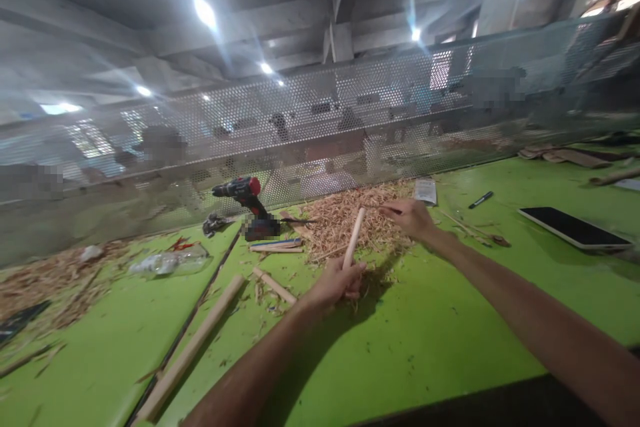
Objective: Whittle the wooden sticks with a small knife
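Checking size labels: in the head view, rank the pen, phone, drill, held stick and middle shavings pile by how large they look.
1. Middle shavings pile
2. Drill and phone: too alike to rank
3. Held stick
4. Pen

A pale, slender rod [354,239], probably wooden though its surface detail is blurred, is gripped near its lower end by the left hand [339,282], slanting upward to the right, upper end free.
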`<state>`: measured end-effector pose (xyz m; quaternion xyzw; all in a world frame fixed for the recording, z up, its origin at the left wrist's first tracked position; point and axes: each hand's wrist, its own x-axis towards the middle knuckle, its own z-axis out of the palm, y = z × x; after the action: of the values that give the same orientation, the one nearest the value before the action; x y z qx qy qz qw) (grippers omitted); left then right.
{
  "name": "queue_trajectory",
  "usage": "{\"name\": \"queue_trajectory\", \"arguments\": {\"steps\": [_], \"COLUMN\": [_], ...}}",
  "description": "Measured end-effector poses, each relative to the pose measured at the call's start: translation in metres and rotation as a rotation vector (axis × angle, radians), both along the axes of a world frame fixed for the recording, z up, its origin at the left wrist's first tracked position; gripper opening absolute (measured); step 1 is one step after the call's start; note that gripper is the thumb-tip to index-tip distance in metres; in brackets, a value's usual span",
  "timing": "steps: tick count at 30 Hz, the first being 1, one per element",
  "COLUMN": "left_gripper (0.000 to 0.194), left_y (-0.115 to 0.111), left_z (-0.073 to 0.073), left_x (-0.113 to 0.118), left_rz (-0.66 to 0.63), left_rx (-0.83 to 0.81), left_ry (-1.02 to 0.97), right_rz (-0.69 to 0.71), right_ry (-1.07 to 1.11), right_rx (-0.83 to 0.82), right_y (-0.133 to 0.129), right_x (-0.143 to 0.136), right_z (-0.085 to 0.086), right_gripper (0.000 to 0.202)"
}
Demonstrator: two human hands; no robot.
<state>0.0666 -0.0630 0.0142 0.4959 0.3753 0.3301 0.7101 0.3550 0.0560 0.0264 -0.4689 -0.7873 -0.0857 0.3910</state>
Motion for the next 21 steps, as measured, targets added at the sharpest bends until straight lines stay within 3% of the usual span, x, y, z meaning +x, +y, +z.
{"name": "queue_trajectory", "arguments": {"steps": [3, 5, 8, 13, 17, 21], "left_gripper": [0.046, 0.055, 0.067, 0.071, 0.07, 0.069], "left_y": [-0.001, 0.002, 0.007, 0.005, -0.017, -0.049], "left_z": [-0.002, -0.002, 0.002, 0.021, 0.037, 0.041], "left_x": [0.001, 0.0, -0.002, -0.002, -0.009, -0.019], "left_rz": [-0.036, -0.022, 0.026, 0.053, 0.034, 0.104], "left_rx": [0.01, -0.001, -0.013, -0.006, 0.021, 0.067], "left_ry": [-0.061, -0.115, -0.171, -0.288, -0.347, -0.338], "right_rz": [-0.165, -0.153, 0.01, 0.295, 0.469, 0.578], "right_ry": [0.162, 0.252, 0.308, 0.241, 0.101, 0.041], "right_rx": [-0.02, -0.021, -0.058, -0.151, -0.164, -0.051], "right_y": [0.005, 0.005, -0.001, -0.032, -0.061, -0.09], "right_x": [0.024, 0.028, 0.011, -0.041, -0.076, -0.101], "right_z": [0.007, 0.012, 0.019, 0.036, 0.042, 0.031], "right_gripper": [0.043, 0.04, 0.041, 0.054, 0.053, 0.044]}}
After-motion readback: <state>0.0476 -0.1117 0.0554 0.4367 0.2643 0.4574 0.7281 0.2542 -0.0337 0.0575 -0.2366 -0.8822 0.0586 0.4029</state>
